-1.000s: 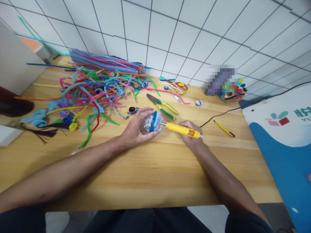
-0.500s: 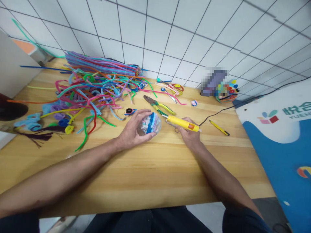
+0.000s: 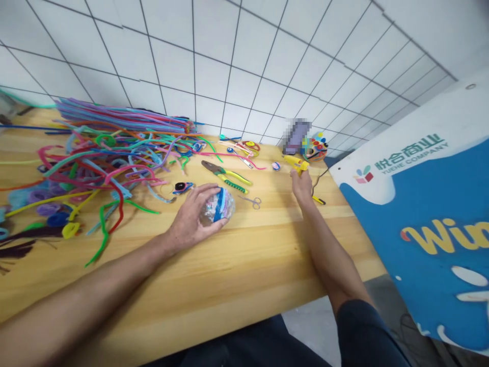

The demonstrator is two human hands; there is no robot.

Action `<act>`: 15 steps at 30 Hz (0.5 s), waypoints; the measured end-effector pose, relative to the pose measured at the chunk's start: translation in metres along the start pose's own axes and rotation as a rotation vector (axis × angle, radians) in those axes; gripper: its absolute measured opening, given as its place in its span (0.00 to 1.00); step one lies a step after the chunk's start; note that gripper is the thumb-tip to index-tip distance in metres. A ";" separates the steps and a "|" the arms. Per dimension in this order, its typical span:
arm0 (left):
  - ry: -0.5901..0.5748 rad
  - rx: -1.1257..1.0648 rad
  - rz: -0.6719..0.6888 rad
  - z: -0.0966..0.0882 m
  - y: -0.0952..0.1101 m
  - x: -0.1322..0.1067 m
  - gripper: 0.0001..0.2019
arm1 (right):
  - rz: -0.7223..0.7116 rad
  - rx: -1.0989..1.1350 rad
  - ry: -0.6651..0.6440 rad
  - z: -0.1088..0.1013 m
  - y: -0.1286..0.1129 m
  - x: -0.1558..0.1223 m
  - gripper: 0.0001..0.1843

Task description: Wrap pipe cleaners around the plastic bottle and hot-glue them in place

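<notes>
My left hand point(image 3: 194, 216) is wrapped round a clear ball point(image 3: 228, 206) with blue and pale strips across it and glittery bits inside. A yellow glue gun point(image 3: 296, 163) is in my right hand point(image 3: 301, 187), held farther back near the wall; its grip is hidden by my fingers. Between the two hands a small pair of scissors point(image 3: 255, 203) lies on the table. Pliers with yellow-green handles point(image 3: 233, 182) rest just behind the ball. Beside my left hand sits a small coiled piece with a black centre point(image 3: 180, 187).
A tangle of colourful pipe cleaners point(image 3: 110, 163) covers the left of the wooden table point(image 3: 244, 275), with a straight bundle point(image 3: 126, 116) behind it. A container of colourful bits point(image 3: 316, 149) stands by the wall. A yellow cutter point(image 3: 318, 200) lies near the blue-and-white board point(image 3: 382, 204).
My right hand has carried the glue gun away from the ball, back towards the wall. The scissors now show in full. The view has swung right; my left hand still holds the ball.
</notes>
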State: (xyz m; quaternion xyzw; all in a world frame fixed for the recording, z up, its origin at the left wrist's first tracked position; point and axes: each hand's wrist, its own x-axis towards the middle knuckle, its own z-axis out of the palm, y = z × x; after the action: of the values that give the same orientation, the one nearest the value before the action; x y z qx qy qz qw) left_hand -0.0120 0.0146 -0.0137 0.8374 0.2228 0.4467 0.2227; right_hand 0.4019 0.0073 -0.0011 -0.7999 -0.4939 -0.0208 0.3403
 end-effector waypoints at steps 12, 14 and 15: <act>-0.003 0.004 -0.016 -0.001 0.000 0.000 0.33 | 0.308 -0.190 0.018 0.007 -0.007 0.005 0.23; 0.004 -0.004 -0.017 0.000 0.000 -0.001 0.34 | 0.274 -0.208 0.029 -0.006 -0.008 -0.008 0.25; 0.004 -0.009 -0.020 0.000 0.000 -0.001 0.34 | 0.248 -0.215 0.029 -0.012 -0.010 -0.015 0.26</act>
State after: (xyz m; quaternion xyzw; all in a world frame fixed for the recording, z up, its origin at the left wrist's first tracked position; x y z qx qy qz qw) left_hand -0.0122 0.0138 -0.0145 0.8334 0.2295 0.4470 0.2303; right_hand 0.3899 -0.0088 0.0075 -0.8862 -0.3812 -0.0429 0.2598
